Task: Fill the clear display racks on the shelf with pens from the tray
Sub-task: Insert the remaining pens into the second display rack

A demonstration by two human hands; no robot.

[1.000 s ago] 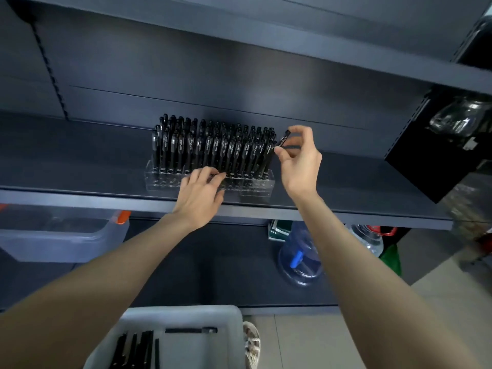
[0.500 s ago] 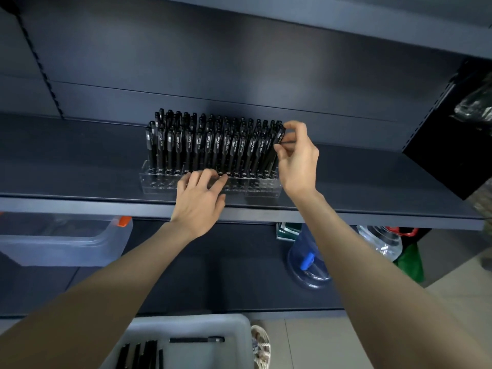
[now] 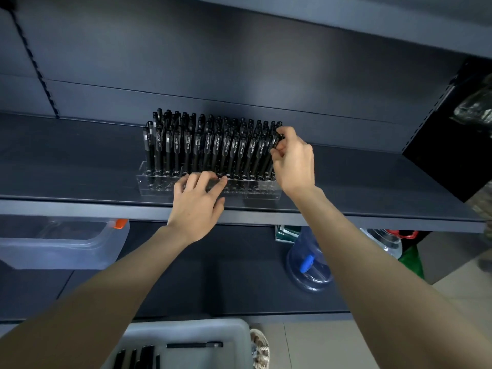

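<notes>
A clear display rack [image 3: 157, 182] stands on the dark shelf [image 3: 80, 166], packed with several upright black pens [image 3: 207, 145]. My left hand [image 3: 197, 201] rests with straight fingers on the rack's front edge. At the rack's right end, my right hand [image 3: 292, 161] pinches the top of a black pen [image 3: 275, 141] that stands tilted in the front row. Low in the view, a grey tray [image 3: 186, 328] holds several more black pens [image 3: 194, 344].
A clear plastic container [image 3: 61, 243] with an orange tab sits under the shelf at left. A blue water jug [image 3: 308, 265] and a clear bottle [image 3: 383, 241] stand on the lower level at right. A black side panel [image 3: 447, 139] closes the shelf's right end.
My right hand has brought the pen down from above the rack's right end into the front row. My left hand has stayed on the rack's front.
</notes>
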